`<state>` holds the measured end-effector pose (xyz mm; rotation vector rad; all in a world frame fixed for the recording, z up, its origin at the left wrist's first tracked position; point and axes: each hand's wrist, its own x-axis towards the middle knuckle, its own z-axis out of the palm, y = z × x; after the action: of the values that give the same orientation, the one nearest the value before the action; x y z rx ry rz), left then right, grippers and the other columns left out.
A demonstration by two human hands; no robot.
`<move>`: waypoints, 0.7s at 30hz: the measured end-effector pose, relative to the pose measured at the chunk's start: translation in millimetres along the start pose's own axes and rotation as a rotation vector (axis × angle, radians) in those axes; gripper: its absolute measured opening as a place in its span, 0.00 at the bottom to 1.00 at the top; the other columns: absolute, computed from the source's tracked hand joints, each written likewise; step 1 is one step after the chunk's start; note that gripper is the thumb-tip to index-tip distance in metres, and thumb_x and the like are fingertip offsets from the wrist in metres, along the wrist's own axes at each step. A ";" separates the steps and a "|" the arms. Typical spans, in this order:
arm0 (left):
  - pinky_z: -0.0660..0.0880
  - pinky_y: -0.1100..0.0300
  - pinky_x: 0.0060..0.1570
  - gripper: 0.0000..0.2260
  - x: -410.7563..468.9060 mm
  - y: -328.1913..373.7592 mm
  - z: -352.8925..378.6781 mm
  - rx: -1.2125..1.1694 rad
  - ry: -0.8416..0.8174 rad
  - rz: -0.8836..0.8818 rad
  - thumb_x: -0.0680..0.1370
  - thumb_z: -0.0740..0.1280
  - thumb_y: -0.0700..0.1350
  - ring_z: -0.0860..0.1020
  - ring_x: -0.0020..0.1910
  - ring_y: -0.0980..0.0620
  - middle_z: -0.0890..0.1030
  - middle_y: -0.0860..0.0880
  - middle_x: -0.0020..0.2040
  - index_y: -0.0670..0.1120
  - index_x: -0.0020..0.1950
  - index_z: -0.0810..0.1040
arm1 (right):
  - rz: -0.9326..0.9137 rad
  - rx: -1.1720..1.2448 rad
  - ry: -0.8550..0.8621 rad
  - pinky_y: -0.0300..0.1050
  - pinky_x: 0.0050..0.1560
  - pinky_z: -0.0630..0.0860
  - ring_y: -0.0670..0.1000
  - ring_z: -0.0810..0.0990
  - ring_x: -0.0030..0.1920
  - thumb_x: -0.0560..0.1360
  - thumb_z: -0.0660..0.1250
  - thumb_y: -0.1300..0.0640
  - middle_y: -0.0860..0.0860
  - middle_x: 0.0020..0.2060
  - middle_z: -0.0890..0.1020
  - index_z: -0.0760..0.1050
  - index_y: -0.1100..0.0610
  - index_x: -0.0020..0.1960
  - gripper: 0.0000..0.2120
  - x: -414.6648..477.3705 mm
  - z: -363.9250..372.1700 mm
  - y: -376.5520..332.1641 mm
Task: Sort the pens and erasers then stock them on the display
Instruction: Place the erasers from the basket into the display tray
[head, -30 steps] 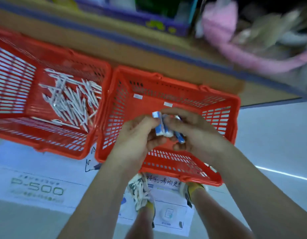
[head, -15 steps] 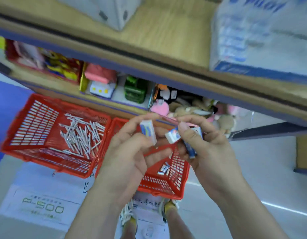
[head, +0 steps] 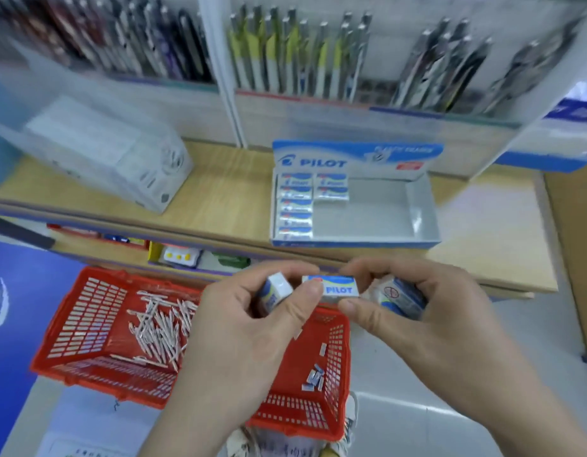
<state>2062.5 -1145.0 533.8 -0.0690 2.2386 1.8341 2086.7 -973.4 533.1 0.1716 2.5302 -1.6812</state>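
- Left hand (head: pixel 252 331): fingers curl round one end-on eraser (head: pixel 275 291), thumb laid against the labelled eraser (head: pixel 338 288) at its 3 o'clock.
- Right hand (head: pixel 443 324): thumb and forefinger pinch the other end of the labelled eraser, while the remaining fingers close on a clutch of erasers (head: pixel 400 296) in the palm.
- Display box (head: pixel 420 206): on the shelf (head: pixel 219 192) at 12 o'clock from the hands. It holds seven stocked erasers (head: pixel 295 206), five in the 9 o'clock column and two in the next; the rest of the box floor is bare.
- Pen basket (head: pixel 87 311): at 8 o'clock, with a heap of pens (head: pixel 160 328) too tangled to count.
- Eraser basket (head: pixel 338 357): at 6 o'clock, with about four loose erasers (head: pixel 315 379); they are too small for a firm count.
- Count in hand: one left, one shared, at least two right; blur hides any more.
- Risk: the labelled eraser is held by fingertips only, from both sides. If either hand lets go early, it probably drops to the eraser basket or the floor.
- Risk: the right hand does two jobs at once. Loosening its pinch could spill the clutch of erasers.
- Risk: an eraser set askew would likely break the neat columns and waste box space.
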 end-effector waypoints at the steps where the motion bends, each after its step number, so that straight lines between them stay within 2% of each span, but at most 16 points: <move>1: 0.78 0.55 0.39 0.09 4.6 5.6 4.9 0.025 0.003 0.018 0.66 0.72 0.53 0.82 0.39 0.45 0.85 0.50 0.38 0.54 0.44 0.84 | -0.019 -0.075 0.005 0.33 0.40 0.74 0.41 0.80 0.40 0.67 0.74 0.43 0.39 0.41 0.81 0.79 0.45 0.46 0.11 3.8 -6.4 -1.5; 4: 0.75 0.65 0.31 0.07 20.8 16.4 15.4 0.069 0.011 0.058 0.68 0.76 0.50 0.79 0.30 0.57 0.83 0.55 0.33 0.51 0.43 0.84 | -0.037 -0.193 0.025 0.34 0.41 0.73 0.40 0.79 0.41 0.66 0.73 0.44 0.36 0.42 0.80 0.79 0.44 0.43 0.08 17.4 -18.5 -3.2; 6: 0.64 0.75 0.23 0.03 33.7 19.1 18.2 0.096 0.061 0.080 0.70 0.73 0.44 0.71 0.22 0.61 0.74 0.59 0.22 0.48 0.43 0.83 | -0.051 -0.246 0.080 0.31 0.40 0.72 0.38 0.77 0.44 0.66 0.73 0.46 0.37 0.40 0.80 0.78 0.43 0.43 0.07 29.2 -22.4 -2.8; 7: 0.61 0.76 0.22 0.01 41.3 18.5 18.1 0.125 0.101 0.080 0.71 0.72 0.43 0.68 0.19 0.60 0.69 0.58 0.19 0.48 0.42 0.82 | -0.051 -0.274 0.106 0.31 0.41 0.72 0.39 0.77 0.45 0.67 0.73 0.47 0.37 0.39 0.80 0.79 0.43 0.44 0.07 36.3 -23.3 -2.1; 9: 0.59 0.74 0.21 0.03 60.1 13.3 13.6 0.208 0.183 0.095 0.71 0.73 0.43 0.64 0.20 0.58 0.65 0.57 0.19 0.49 0.39 0.82 | -0.036 -0.372 0.126 0.40 0.48 0.74 0.42 0.77 0.47 0.70 0.72 0.47 0.40 0.43 0.81 0.80 0.46 0.48 0.08 53.0 -22.2 -0.2; 11: 0.60 0.70 0.23 0.03 79.0 4.6 9.4 0.317 0.222 0.113 0.70 0.74 0.45 0.66 0.23 0.57 0.67 0.57 0.21 0.50 0.38 0.81 | -0.028 -0.533 0.115 0.46 0.51 0.73 0.48 0.77 0.50 0.72 0.71 0.48 0.44 0.47 0.81 0.80 0.48 0.52 0.10 68.9 -19.2 2.5; 14: 0.66 0.63 0.29 0.04 102.0 -7.6 8.3 0.454 0.224 0.136 0.69 0.74 0.49 0.68 0.25 0.56 0.71 0.53 0.24 0.53 0.38 0.80 | 0.003 -0.648 0.081 0.48 0.51 0.74 0.52 0.78 0.51 0.72 0.70 0.50 0.46 0.48 0.82 0.79 0.48 0.53 0.10 85.5 -10.0 7.2; 18: 0.70 0.59 0.35 0.08 116.3 -9.3 8.0 0.606 0.167 0.121 0.68 0.74 0.54 0.74 0.30 0.53 0.77 0.50 0.30 0.55 0.43 0.80 | 0.028 -0.694 0.108 0.46 0.45 0.73 0.51 0.76 0.46 0.70 0.70 0.52 0.45 0.41 0.80 0.75 0.48 0.47 0.07 95.5 1.8 7.0; 21: 0.66 0.59 0.33 0.09 119.4 -7.1 7.9 0.670 0.143 0.128 0.67 0.75 0.55 0.71 0.28 0.56 0.73 0.54 0.28 0.55 0.43 0.80 | 0.075 -0.654 0.133 0.46 0.44 0.71 0.50 0.74 0.45 0.69 0.72 0.52 0.44 0.39 0.76 0.70 0.48 0.44 0.10 98.0 2.6 2.8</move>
<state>1949.4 -1124.6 499.5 0.0679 2.8911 1.0633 1990.3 -970.8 515.4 0.3194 2.9656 -0.7677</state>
